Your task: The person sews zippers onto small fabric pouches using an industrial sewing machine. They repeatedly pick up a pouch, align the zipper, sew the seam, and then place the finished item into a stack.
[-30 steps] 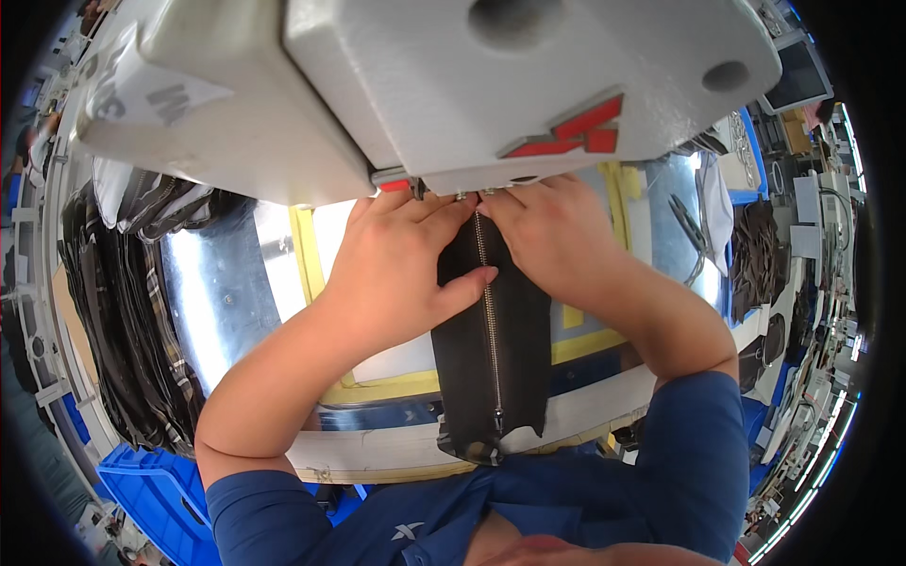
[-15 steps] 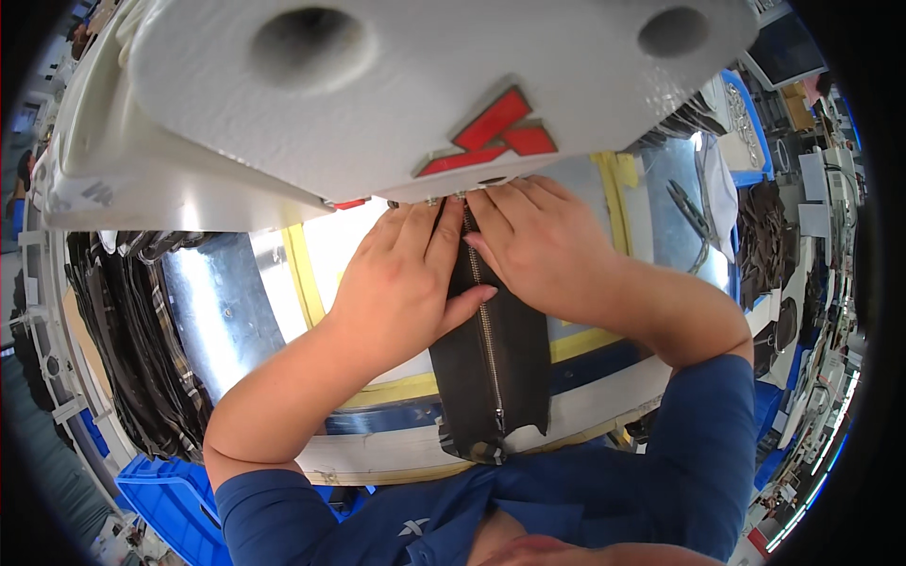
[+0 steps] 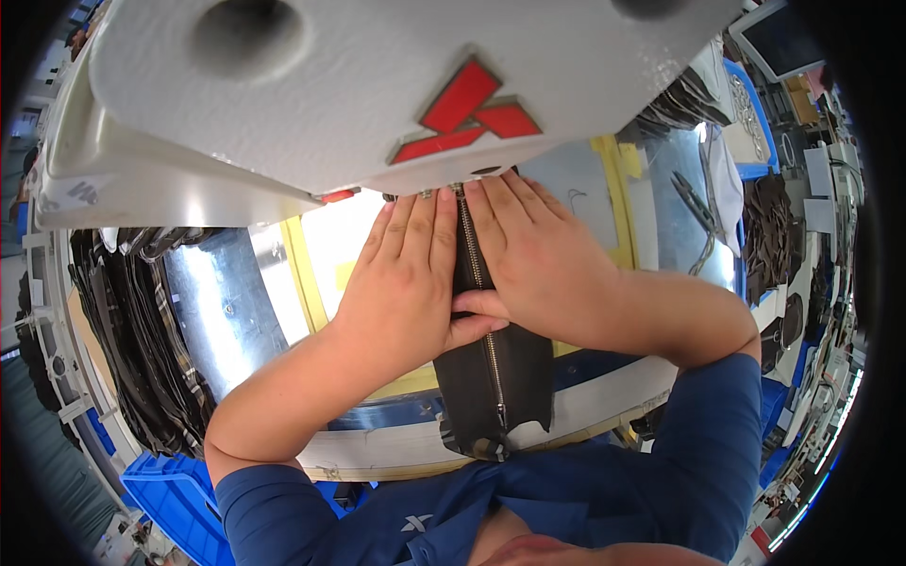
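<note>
A dark fabric piece with a metal-toothed zipper [image 3: 491,363] lies lengthwise in front of me, its near end hanging by my body. My left hand [image 3: 401,292] rests flat on its left side, fingers stretched forward and thumb lying across the zipper. On the right side my right hand [image 3: 547,274] presses down with fingers extended, its thumb reaching over the zipper just beyond the left thumb. The fingertips of both reach the underside of a large pale sewing machine head [image 3: 330,123], which hides the fabric's far end and most of the needle area.
Stacked dark fabric pieces [image 3: 137,349] lie at the left. Yellow tape strips [image 3: 618,203] line the work surface. At the right are pliers-like metal tool [image 3: 694,203], a blue tray [image 3: 755,123] of small metal parts and a dark fabric heap [image 3: 769,217]. A blue bin [image 3: 175,500] stands lower left.
My right thumb has moved nearer to me and across the zipper, close to the left thumb. The left fingers have straightened alongside the zipper. The machine head appears shifted slightly up and left.
</note>
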